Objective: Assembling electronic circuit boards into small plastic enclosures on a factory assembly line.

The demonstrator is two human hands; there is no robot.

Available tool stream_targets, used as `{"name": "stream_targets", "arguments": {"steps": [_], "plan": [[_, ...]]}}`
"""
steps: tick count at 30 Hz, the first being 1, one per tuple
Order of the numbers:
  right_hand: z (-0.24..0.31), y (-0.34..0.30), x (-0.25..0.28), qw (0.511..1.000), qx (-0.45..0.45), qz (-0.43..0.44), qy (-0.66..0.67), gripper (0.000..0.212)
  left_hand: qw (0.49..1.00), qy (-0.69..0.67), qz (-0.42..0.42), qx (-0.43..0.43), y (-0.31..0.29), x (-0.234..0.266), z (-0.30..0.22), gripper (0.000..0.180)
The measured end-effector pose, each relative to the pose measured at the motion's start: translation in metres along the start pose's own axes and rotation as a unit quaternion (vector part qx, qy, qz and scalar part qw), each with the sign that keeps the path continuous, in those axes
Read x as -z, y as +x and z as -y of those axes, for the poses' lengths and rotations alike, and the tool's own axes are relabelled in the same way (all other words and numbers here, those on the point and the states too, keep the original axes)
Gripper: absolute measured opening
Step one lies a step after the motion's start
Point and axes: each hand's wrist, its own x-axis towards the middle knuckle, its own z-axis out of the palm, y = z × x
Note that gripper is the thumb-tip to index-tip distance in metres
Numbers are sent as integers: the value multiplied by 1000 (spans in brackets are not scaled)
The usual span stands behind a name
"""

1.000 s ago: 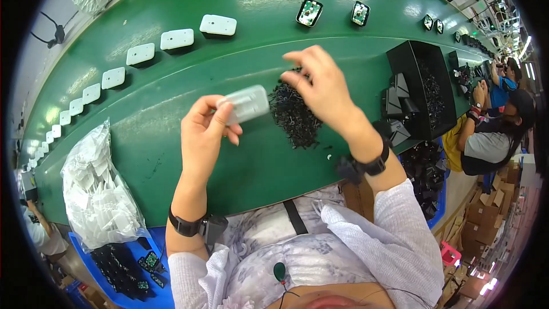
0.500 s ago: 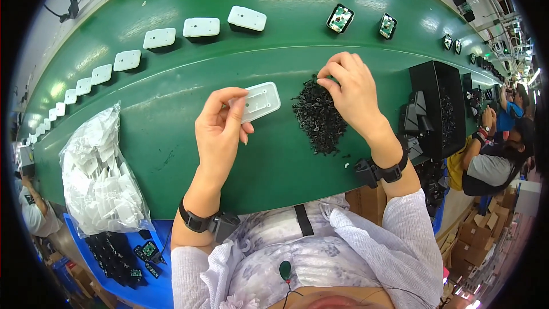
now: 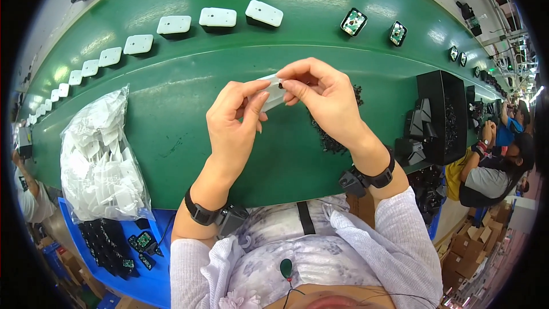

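My left hand (image 3: 233, 120) is closed on the left end of a white plastic cover (image 3: 272, 100), which is tilted above the green table. Thumb and fingers of my right hand (image 3: 330, 102) pinch a small black part (image 3: 281, 86) against the cover. The right fingers hide much of the cover and the exact seat of that part. Partly behind my right hand lies a heap of small black parts (image 3: 330, 142).
White-topped units (image 3: 218, 17) line the table's far side on the left, open black housings with green boards (image 3: 354, 22) on the right. A bag of white pieces (image 3: 103, 171) lies left, over a blue bin (image 3: 131, 286). A black box (image 3: 440, 109) stands right; co-workers sit beyond.
My right hand has left the heap and come leftward to the cover with a small black part. My left hand has tilted the cover and shifted slightly right.
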Motion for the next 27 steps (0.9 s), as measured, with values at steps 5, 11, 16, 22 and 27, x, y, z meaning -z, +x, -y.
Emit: {"name": "stream_targets", "arguments": {"steps": [5, 11, 16, 22, 27], "plan": [[-5, 3, -12, 998, 51, -29, -21, 15, 991, 104, -4, -80, 2, -1, 4, 16], [-3, 0, -10, 987, 44, -31, -149, 13, 986, 121, -47, -104, 6, 5, 10, 10], [-2, -1, -7, 908, 201, -66, -362, 15, 988, 122, -34, -87, 6, 4, 8, 10], [-5, 0, -9, 879, 281, -74, -378, 16, 998, 25, 28, 45, 3, 6, -1, 10], [-6, -2, -7, 897, 252, -72, -355, 11, 988, -123, 19, 90, 4, 2, -3, 19]]}}
